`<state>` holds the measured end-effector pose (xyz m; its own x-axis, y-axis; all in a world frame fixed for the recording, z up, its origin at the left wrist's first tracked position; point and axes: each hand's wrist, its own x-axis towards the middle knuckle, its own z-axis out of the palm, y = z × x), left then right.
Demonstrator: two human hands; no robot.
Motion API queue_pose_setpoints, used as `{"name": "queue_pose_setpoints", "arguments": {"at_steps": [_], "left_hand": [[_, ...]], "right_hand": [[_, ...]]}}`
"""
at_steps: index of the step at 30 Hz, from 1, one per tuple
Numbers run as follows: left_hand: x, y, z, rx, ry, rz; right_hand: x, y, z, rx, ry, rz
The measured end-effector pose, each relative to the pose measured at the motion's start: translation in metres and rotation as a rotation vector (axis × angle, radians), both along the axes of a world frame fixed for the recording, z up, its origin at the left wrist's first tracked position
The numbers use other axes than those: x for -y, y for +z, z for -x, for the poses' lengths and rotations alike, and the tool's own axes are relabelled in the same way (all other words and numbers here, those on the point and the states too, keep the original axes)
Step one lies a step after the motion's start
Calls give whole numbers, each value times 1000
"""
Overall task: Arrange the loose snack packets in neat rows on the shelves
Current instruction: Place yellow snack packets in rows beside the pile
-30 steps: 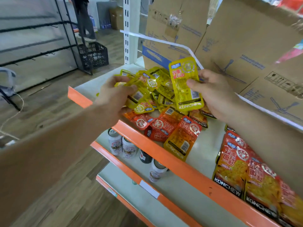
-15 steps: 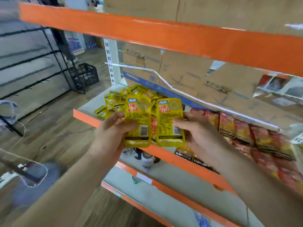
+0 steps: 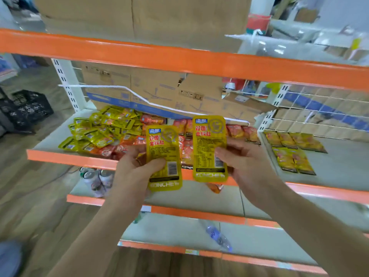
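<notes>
Two flat yellow snack packets held upright, side by side and just apart, in front of the middle shelf (image 3: 69, 159). In the left hand (image 3: 137, 172), the left packet (image 3: 162, 154), pinched low, thumb across its front beside the barcode, fingers (image 3: 138, 156) curled behind. In the right hand (image 3: 245, 166), the right packet (image 3: 209, 144), a little higher, thumb pressed on its right edge, gripped likewise. Each glossy and round-cornered: small blue label top left, grey round emblem top right, red characters beneath, a block of fine black print, a white barcode low on the right, KONCHEW in pale letters along the bottom. Behind them on the shelf, a loose heap of yellow packets (image 3: 99, 128) at the left, lying at all angles, touching a spread of red-orange packets (image 3: 186, 128) toward the middle. In the next bay to the right, yellow-and-red packets (image 3: 291, 150) laid flat in rows. Brown cardboard (image 3: 155, 90) standing at the back. On the shelf below, cans (image 3: 95, 178) at the left; lower again, a plastic bottle (image 3: 218, 236) on its side.
</notes>
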<state>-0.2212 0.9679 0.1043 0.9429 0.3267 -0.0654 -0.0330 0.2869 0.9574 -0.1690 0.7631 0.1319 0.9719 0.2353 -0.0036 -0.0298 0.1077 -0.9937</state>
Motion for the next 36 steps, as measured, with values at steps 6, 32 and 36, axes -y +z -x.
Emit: {"name": "queue_pose_setpoints", "arguments": {"at_steps": [6,32,36], "left_hand": [[36,13,7,22,-98,4],[321,65,-44,7,-430,192],[385,66,-56,-6,-390,224]], "right_hand": [[49,13,35,-2,-169,-3],[322,49,26,-149,-322,-381],[379,51,15,-170,-361,-359]]}}
